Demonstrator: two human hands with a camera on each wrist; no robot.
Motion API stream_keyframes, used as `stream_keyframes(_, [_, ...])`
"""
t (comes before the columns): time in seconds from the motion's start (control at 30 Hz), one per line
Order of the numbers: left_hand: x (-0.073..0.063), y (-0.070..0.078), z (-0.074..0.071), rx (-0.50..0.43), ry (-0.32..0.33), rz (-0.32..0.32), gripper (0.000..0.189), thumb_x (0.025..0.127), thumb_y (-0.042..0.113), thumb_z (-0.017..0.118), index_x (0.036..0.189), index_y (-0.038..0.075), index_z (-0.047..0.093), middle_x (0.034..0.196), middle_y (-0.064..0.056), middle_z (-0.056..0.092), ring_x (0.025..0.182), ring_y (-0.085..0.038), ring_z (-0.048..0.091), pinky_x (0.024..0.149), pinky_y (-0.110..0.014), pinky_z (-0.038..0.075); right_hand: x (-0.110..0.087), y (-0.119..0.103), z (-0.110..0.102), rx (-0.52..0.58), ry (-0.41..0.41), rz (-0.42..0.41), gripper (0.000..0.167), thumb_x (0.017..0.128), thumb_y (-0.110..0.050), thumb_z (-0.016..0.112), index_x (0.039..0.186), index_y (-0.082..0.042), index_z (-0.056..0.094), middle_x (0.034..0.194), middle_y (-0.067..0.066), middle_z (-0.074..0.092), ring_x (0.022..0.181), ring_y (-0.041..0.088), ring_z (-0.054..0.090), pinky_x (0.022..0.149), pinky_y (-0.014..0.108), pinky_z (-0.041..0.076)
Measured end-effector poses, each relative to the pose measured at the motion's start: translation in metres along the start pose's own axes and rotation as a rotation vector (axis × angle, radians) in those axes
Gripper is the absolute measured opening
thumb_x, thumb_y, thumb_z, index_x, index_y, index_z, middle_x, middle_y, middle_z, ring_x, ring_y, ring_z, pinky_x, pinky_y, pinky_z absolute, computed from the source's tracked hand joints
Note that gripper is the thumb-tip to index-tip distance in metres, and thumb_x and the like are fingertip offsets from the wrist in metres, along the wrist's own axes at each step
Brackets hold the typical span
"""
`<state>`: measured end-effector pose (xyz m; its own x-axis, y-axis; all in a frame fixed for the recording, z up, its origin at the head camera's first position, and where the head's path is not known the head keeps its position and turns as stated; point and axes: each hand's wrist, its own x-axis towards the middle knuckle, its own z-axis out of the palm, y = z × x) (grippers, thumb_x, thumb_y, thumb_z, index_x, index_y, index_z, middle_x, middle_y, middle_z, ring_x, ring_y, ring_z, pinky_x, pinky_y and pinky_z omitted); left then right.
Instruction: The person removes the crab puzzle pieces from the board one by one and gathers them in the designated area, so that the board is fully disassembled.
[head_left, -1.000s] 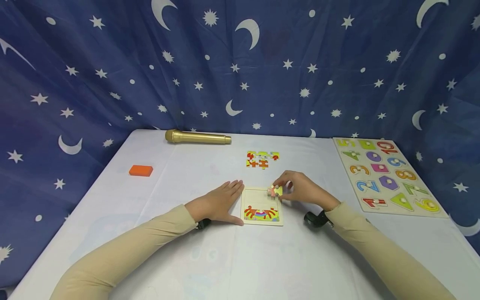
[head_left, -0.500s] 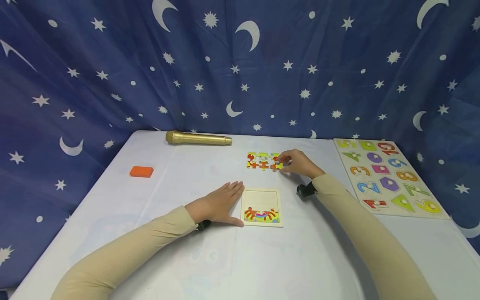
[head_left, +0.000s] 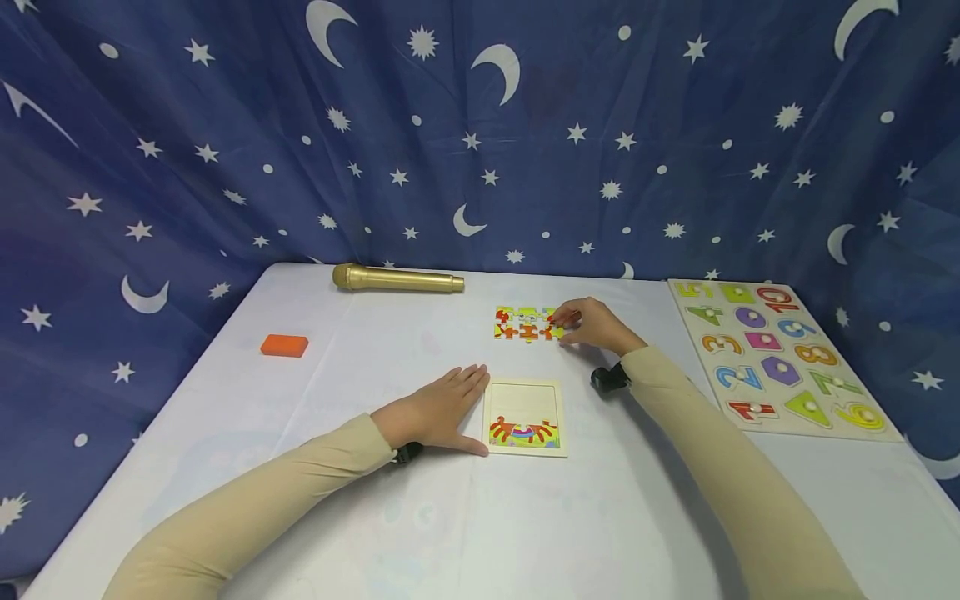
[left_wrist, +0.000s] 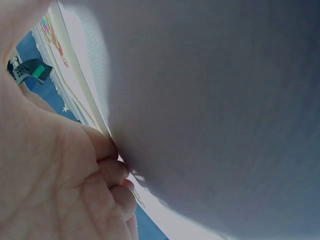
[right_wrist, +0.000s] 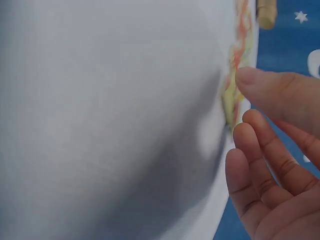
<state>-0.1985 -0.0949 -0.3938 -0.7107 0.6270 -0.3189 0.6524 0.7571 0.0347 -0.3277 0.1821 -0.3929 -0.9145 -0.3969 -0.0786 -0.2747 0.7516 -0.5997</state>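
Observation:
My left hand (head_left: 435,412) lies flat with fingers spread, fingertips and thumb at the left rim of a wooden puzzle tray (head_left: 525,398). Along the tray's lower part runs a picture strip (head_left: 522,433) with orange legs and a rainbow; its upper part is bare wood. Beyond the tray, my right hand (head_left: 592,325) pinches a yellow and orange puzzle piece (head_left: 553,332) at the right end of the front row of loose puzzle pieces (head_left: 528,331). In the right wrist view, the thumb (right_wrist: 250,77) is right at the piece's edge, fingers curled below. The left wrist view shows the palm (left_wrist: 55,175) beside the tray's edge.
A gold microphone (head_left: 397,279) lies at the back edge of the white table (head_left: 360,517). An orange block (head_left: 284,346) is at left, a number-and-shape peg board (head_left: 780,358) at right. Behind hangs a blue curtain (head_left: 420,100) with moons and stars.
My right hand has carried the puzzle piece from over the tray back to the loose pieces, where it now sits level in the front row. The left hand has stayed put.

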Motion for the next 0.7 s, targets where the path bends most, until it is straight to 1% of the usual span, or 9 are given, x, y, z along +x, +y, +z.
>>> stream_keyframes(0.07, [0.0,0.0,0.0,-0.002,0.0,0.0,0.109,0.078,0.075,0.048,0.151,0.002,0.012,0.159,-0.012,0.01,0.148,-0.023,0.007,0.121,-0.036,0.01,-0.007,-0.004,0.0,0.008,-0.006,-0.023,0.039,0.075,-0.003,0.076,0.112,-0.001,0.065,0.106,0.014,0.068,0.097,0.025,0.06,0.086,0.038,0.053])
stream_keyframes(0.2, [0.001,-0.001,0.0,-0.003,-0.004,-0.004,0.109,0.078,0.076,0.047,0.151,0.003,0.011,0.159,-0.011,0.009,0.148,-0.023,0.007,0.121,-0.037,0.009,-0.029,-0.017,0.005,0.015,-0.039,-0.118,0.039,0.076,-0.006,0.076,0.113,-0.001,0.065,0.106,0.014,0.068,0.097,0.026,0.06,0.085,0.04,0.054])
stream_keyframes(0.3, [0.002,-0.002,0.001,0.006,-0.008,-0.008,0.11,0.078,0.077,0.046,0.151,0.003,0.01,0.159,-0.011,0.008,0.148,-0.023,0.006,0.121,-0.036,0.009,-0.049,-0.031,0.012,0.009,-0.062,-0.205,0.039,0.076,-0.008,0.077,0.112,0.001,0.065,0.104,0.014,0.068,0.094,0.026,0.061,0.081,0.039,0.055])
stream_keyframes(0.4, [0.002,-0.002,0.001,0.003,-0.008,-0.007,0.11,0.078,0.077,0.046,0.151,0.002,0.01,0.159,-0.012,0.008,0.148,-0.023,0.006,0.121,-0.036,0.009,-0.065,-0.045,0.023,0.01,-0.091,-0.259,0.039,0.075,-0.01,0.078,0.11,0.0,0.066,0.102,0.013,0.069,0.091,0.025,0.062,0.079,0.037,0.055])
stream_keyframes(0.5, [0.001,-0.003,0.0,-0.005,0.0,0.001,0.11,0.078,0.076,0.047,0.15,0.001,0.011,0.159,-0.013,0.009,0.148,-0.024,0.007,0.121,-0.037,0.01,-0.076,-0.056,0.036,0.012,-0.134,-0.283,0.038,0.074,-0.013,0.079,0.108,-0.001,0.067,0.1,0.009,0.069,0.088,0.02,0.062,0.077,0.032,0.055])
stream_keyframes(0.7, [0.001,-0.002,0.0,0.0,0.014,0.018,0.11,0.079,0.075,0.047,0.15,0.0,0.012,0.159,-0.014,0.01,0.147,-0.025,0.009,0.121,-0.037,0.011,-0.087,-0.071,0.059,-0.003,-0.233,-0.31,0.037,0.074,-0.017,0.08,0.106,-0.003,0.067,0.099,0.005,0.068,0.081,0.009,0.059,0.07,0.019,0.051])
